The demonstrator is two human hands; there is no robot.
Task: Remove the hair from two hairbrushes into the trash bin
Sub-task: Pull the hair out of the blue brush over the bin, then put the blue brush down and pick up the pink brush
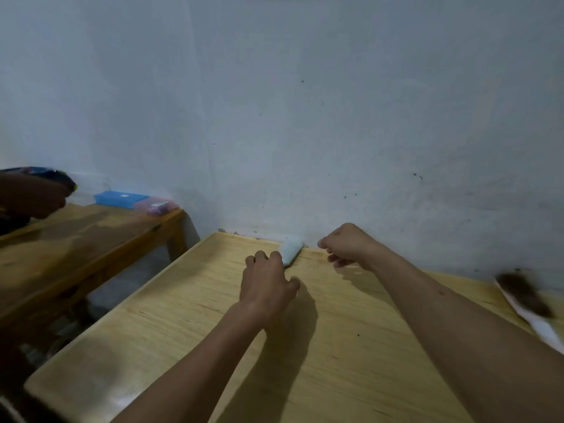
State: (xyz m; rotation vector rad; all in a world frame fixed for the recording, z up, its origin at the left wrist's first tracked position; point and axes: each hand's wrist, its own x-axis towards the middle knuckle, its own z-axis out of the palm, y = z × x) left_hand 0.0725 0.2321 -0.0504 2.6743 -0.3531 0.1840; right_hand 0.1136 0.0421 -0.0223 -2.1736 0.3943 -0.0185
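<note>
We judge the pale blue hairbrush (292,250) light and stiff; our left hand (267,283) curls over its near end, while our right hand (346,244), just beside the brush, pinches something too small to tell.

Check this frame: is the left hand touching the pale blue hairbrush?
Touching. The head view shows the left hand with fingers curled over the near end of the pale blue hairbrush.

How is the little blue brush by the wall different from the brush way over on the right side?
The light blue hairbrush looks clean, while the pale hairbrush is covered with dark hair. The light blue hairbrush lies at the table's far edge by the wall, with the left hand on it; nothing touches the pale hairbrush at the right edge. Both rest on the wooden table.
</note>
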